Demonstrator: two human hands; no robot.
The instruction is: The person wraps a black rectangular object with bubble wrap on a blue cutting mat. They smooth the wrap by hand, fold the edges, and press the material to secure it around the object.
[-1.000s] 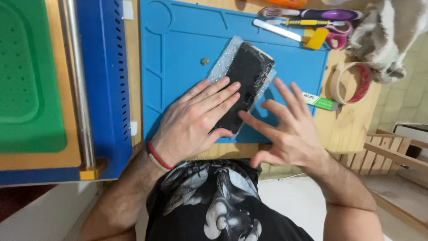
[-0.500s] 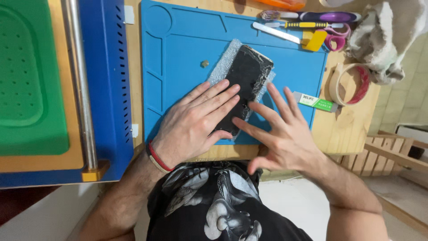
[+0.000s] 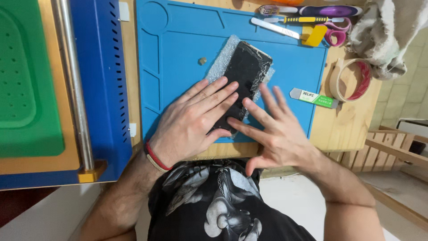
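Black phone (image 3: pixel 244 76), one, under two flat open hands: left hand (image 3: pixel 194 120), right hand (image 3: pixel 272 134).

Bare blue mat (image 3: pixel 178 49) is lying open left of the phone (image 3: pixel 243 73), apart from one small pebble (image 3: pixel 202 60). Tools (image 3: pixel 285 27) are crowding the far edge; a tape roll (image 3: pixel 350 80) and cloth (image 3: pixel 385 35) are blocking the right.

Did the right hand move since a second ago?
Yes. The right hand slid left across the blue mat, away from the green-and-white pry tool, so its fingers now touch the black phone.
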